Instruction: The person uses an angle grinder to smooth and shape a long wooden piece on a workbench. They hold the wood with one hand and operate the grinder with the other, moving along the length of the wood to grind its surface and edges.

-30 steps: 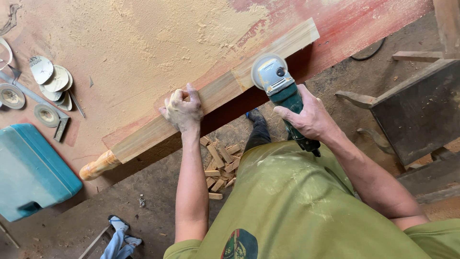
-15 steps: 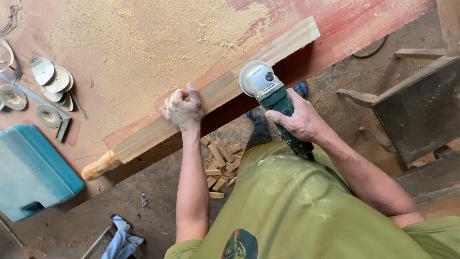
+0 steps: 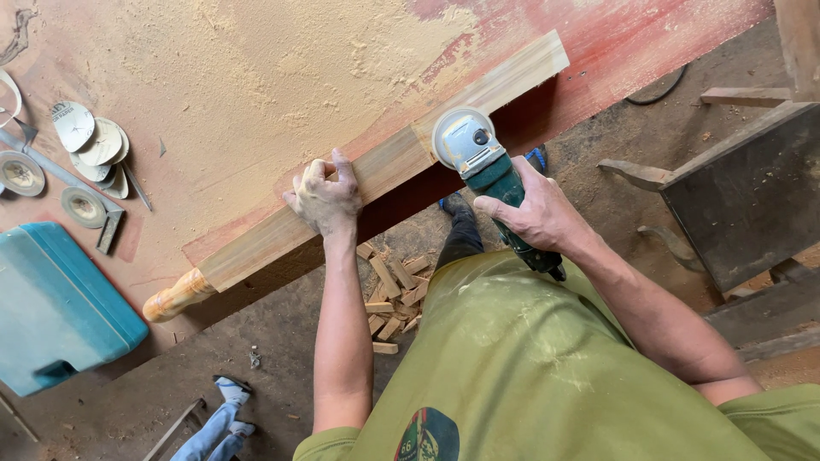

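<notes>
Head view: the left hand (image 3: 325,195) has its fingers curled down on a long pale wooden board (image 3: 376,166) at the bench's edge; the right hand (image 3: 534,213) is wrapped round a green grinder (image 3: 483,162) whose disc meets the board. The grinder has slid nearer the left hand than before. Sanding discs (image 3: 90,149) and a blue case (image 3: 55,307) lie far beyond the left fingers; wood offcuts (image 3: 393,290) litter the floor below.

An olive-green short-sleeved shirt (image 3: 547,376), dusted pale, with a round dark chest emblem (image 3: 427,435).
</notes>
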